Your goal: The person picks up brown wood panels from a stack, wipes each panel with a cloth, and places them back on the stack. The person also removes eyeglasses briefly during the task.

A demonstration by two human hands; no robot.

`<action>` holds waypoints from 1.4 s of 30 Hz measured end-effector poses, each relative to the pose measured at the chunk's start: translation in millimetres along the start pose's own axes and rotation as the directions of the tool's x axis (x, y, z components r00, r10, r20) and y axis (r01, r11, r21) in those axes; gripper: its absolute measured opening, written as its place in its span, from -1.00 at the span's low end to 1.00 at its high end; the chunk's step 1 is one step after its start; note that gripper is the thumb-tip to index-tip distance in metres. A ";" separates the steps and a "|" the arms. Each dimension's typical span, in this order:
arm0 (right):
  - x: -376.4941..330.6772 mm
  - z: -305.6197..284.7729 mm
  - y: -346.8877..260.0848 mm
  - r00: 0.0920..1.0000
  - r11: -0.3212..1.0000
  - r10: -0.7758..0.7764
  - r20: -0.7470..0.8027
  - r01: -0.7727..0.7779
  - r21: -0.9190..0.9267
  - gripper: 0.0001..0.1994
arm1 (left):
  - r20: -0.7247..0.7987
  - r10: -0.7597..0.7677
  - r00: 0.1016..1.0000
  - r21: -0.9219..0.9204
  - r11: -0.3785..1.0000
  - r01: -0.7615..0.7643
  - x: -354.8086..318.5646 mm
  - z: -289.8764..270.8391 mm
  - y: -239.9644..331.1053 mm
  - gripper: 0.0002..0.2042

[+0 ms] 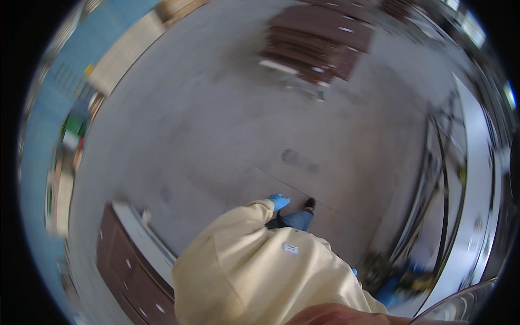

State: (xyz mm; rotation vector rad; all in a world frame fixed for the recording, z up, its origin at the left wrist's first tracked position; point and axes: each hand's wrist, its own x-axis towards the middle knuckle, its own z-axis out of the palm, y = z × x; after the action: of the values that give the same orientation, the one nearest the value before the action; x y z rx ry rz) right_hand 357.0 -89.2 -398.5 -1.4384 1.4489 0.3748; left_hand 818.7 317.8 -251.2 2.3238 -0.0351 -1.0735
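Blue-gloved left hand [279,201] is seen empty, fingers loosely curled; right hand is hidden. Brown stacked panels [138,271] at seven o'clock are judged stiff, heavy, best gripped by edges.

Small white rectangular label [290,248] stitched or stuck on pale yellow fabric, low and centre. Tiny white tags [344,30] dotted over stacked brown panels at top, others [128,264] on brown stack lower left. All blurred; no screens or signs discernible.
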 end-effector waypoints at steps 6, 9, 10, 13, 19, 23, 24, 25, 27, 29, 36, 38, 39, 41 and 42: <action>102.3 -36.0 -248.6 0.970 0.912 -0.167 0.175 0.220 -0.346 -0.66 | -0.014 -0.114 0.993 -0.126 0.986 0.112 41.7 6.1 25.6 -0.38; 123.0 -11.6 -346.2 0.907 0.784 -0.205 0.369 0.378 -0.493 -0.67 | -0.190 -0.253 0.949 -0.293 0.937 0.192 48.4 14.7 45.3 -0.42; 127.9 3.0 -383.6 0.863 0.716 -0.227 0.452 0.462 -0.523 -0.67 | -0.268 -0.305 0.914 -0.334 0.919 0.209 52.1 18.3 46.4 -0.43; 137.9 18.0 -518.8 0.695 0.487 -0.413 0.588 0.714 -0.503 -0.67 | -0.283 -0.262 0.922 -0.494 0.864 0.094 75.4 -7.0 121.1 -0.45; -115.6 142.6 -788.2 -0.183 0.224 -0.581 0.793 0.901 0.372 -0.65 | -0.214 -0.742 0.635 -0.873 0.437 0.215 49.6 61.1 105.4 -0.47; -313.4 99.8 -910.4 -0.891 -0.237 -0.403 0.210 0.323 0.916 -0.57 | -0.043 -0.892 0.450 -0.935 0.195 0.297 22.9 127.7 126.2 -0.36; -333.8 93.1 -927.6 -0.933 -0.257 -0.358 0.038 0.137 0.957 -0.57 | -0.029 -0.887 0.460 -0.925 0.198 0.324 18.4 145.2 136.1 -0.35; -352.6 80.7 -941.2 -0.946 -0.288 -0.303 -0.116 -0.026 0.957 -0.58 | 0.008 -0.873 0.488 -0.939 0.161 0.303 26.0 147.2 148.1 -0.34; -380.2 74.2 -947.8 -0.919 -0.274 -0.232 -0.319 -0.253 0.928 -0.58 | 0.101 -0.853 0.512 -0.956 0.058 0.286 24.9 166.3 164.8 -0.33; -401.1 75.4 -940.7 -0.892 -0.250 -0.191 -0.410 -0.359 0.899 -0.59 | 0.202 -0.841 0.501 -0.971 -0.107 0.212 31.4 181.8 173.4 -0.44; -427.9 91.6 -913.1 -0.828 -0.210 -0.214 -0.518 -0.479 0.852 -0.61 | 0.122 -0.939 0.322 -0.992 -0.113 0.047 20.9 250.2 140.3 -0.54; -423.5 93.9 -913.7 -0.829 -0.225 -0.218 -0.515 -0.470 0.853 -0.61 | 0.169 -0.923 0.347 -0.979 -0.116 0.171 21.2 245.0 134.5 -0.52; -421.3 95.5 -914.2 -0.831 -0.231 -0.218 -0.512 -0.465 0.854 -0.61 | 0.152 -0.928 0.339 -0.970 -0.075 0.229 23.3 240.4 133.6 -0.52; -416.4 99.0 -920.1 -0.829 -0.265 -0.221 -0.514 -0.456 0.850 -0.62 | 0.059 -0.948 0.312 -0.938 0.055 0.343 32.5 218.6 126.8 -0.51; -412.3 98.8 -926.0 -0.829 -0.284 -0.231 -0.509 -0.443 0.851 -0.62 | -0.013 -0.954 0.300 -0.902 0.141 0.407 34.1 208.5 123.3 -0.50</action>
State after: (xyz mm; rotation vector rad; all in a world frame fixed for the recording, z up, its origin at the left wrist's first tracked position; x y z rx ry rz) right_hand 1115.7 -1.5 275.3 -0.3977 -1.7280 -0.4795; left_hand 720.1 104.4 -318.8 1.5579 1.7610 -0.3709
